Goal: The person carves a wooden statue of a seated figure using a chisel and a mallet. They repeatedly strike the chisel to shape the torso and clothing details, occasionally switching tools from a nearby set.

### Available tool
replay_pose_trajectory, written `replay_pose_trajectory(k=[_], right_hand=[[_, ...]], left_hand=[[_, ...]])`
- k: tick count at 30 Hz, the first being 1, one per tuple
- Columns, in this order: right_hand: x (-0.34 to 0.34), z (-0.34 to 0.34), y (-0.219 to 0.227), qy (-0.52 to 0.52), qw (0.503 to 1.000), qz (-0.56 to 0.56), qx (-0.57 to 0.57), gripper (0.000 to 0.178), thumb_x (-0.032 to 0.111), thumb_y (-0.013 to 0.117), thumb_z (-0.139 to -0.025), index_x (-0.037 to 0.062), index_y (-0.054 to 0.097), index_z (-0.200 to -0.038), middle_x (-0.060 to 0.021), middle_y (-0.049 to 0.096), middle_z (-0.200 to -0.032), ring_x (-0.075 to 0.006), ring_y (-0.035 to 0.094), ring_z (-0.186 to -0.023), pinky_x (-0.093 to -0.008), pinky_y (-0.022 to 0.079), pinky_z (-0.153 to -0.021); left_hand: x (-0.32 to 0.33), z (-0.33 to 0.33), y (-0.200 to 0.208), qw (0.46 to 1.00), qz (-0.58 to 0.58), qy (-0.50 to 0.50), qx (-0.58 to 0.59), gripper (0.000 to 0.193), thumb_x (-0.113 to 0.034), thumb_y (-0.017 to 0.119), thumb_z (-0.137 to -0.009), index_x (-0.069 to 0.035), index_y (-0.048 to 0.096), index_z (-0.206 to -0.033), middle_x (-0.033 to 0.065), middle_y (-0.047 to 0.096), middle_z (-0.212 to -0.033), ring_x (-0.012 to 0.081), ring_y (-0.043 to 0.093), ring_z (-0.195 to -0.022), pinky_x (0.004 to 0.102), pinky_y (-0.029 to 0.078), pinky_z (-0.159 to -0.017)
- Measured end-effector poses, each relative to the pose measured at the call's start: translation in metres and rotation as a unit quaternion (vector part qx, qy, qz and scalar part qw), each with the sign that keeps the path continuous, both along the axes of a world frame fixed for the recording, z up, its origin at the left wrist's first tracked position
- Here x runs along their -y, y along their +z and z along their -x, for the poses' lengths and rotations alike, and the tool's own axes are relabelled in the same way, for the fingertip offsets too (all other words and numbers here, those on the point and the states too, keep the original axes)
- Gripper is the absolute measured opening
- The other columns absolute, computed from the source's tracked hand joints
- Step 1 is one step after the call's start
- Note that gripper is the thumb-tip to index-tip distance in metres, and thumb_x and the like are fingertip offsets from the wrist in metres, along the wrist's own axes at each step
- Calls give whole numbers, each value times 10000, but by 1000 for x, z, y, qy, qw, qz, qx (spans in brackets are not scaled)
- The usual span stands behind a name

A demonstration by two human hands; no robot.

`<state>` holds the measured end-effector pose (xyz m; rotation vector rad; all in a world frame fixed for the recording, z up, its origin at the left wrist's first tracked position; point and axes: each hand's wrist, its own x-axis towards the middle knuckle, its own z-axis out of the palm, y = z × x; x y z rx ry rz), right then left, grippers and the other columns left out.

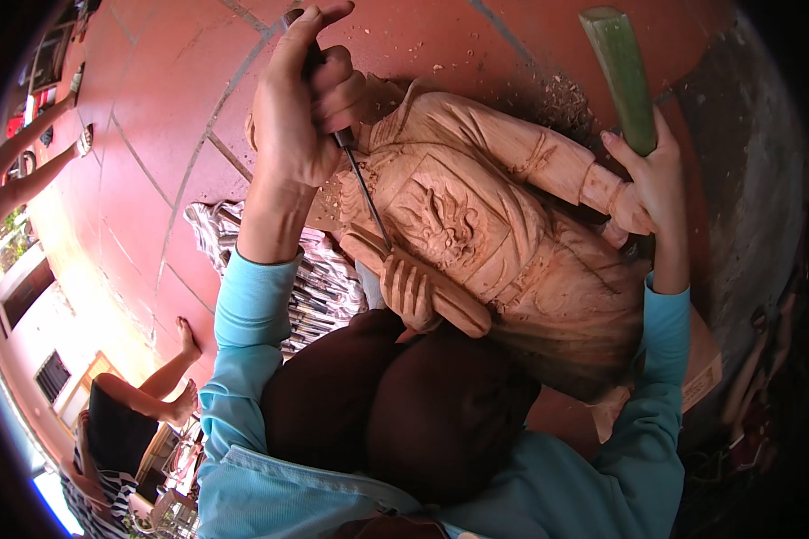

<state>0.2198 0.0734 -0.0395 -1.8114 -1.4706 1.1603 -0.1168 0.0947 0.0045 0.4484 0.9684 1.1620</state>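
Observation:
A carved wooden figure (530, 189) lies on its back before me, with a relief panel on its chest. Its carved hand (408, 292) clasps a long wooden tablet (463, 310). My left hand (298, 112) is wrapped round the dark handle of a chisel (363, 187), near the figure's head. The thin metal shaft slants down, its tip at the tablet's upper edge beside the carved fingers. Over on the right, my right hand (663, 175) grips the lower end of a thick green mallet (622, 81), raised beside the figure's arm and apart from the chisel.
Many carving tools (319, 301) lie on a striped cloth left of the figure. Wood shavings (562, 101) litter the red tiled floor (175, 117). Another person's bare legs (157, 395) stretch in from the lower left, and someone's legs (40, 171) stand at the far left.

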Motion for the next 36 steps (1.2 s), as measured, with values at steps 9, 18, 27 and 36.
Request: replay_pose_trajectory(k=[9,18,27,36], right_hand=[[-1,-1,-2,8,1000,-7,-1,334,99,721,-810,17,598,-1109,-44,622,-889,-126,566,-817,-291,467,-748],[-1,0,-1,0,1000,-6,15,338,107,725,-811,19,599,-1112,-45,639,-888,-123,584,-823,-286,471,-755],[-1,3,0,0,999,-15,30,320,107,714,-822,22,599,-1109,-52,643,-889,-131,588,-817,-294,473,-759],[-1,-1,-3,6,999,-26,42,322,114,711,-821,21,603,-1110,-61,661,-922,-143,618,-858,-297,481,-788]], left_hand=[[6,10,-12,997,43,43,48,344,-268,390,-1029,-1,533,-1193,-58,265,-569,34,217,-414,176,216,-326],[9,18,-21,995,47,56,69,291,-299,447,-1000,-45,533,-1112,-66,227,-543,39,186,-407,195,187,-335],[16,24,-22,986,20,61,157,298,-291,432,-1003,-31,530,-1110,-60,233,-538,42,196,-399,190,197,-321],[29,37,-25,980,-18,96,171,371,-286,421,-1016,33,544,-1158,-29,283,-558,49,237,-409,187,248,-332]])
